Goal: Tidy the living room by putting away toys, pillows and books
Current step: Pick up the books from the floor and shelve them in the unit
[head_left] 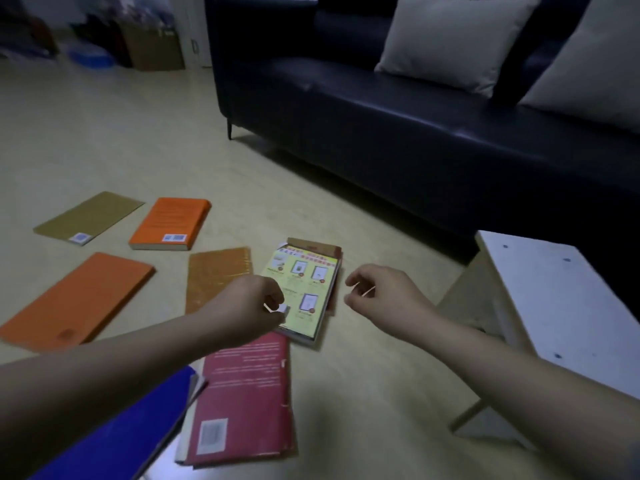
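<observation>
Your left hand point(256, 303): fingers curled in over the near left corner of the yellow-green picture-cover paperback point(301, 292). Too blurred to tell whether it's pinching the cover or just above it. Your right hand point(377, 292): loosely curled, holding nothing, just off the paperback's right edge and not touching it. One hand per long edge reads as a two-handed lift that would bring the book up flat.

The paperback lies on a dark red-brown book point(313, 244), whose far edge sticks out beyond it. My guess is both get lifted as one stack.

Near side of your left hand: a red book with its barcode up point(247, 393), just beside the paperback's near corner. It overlaps a blue flat book point(114, 434) beside your left forearm.

Just left of your left hand: an amber glossy-wrapped flat book point(216, 275). Further left is a thin flat orange book point(79, 299). Beyond those sit a thick orange paperback point(171, 223) and a thin olive-brown book point(88, 216). All lie flat and spread over the pale floor point(363, 393), so most of the book work looks undone.

Right of your right hand: a white low table point(554, 299), a likely drop spot within reach.

Beyond both hands: a dark navy leather sofa point(346, 126), with two cream pillows point(453, 39) propped against its back. They look sorted. No toys in view.
</observation>
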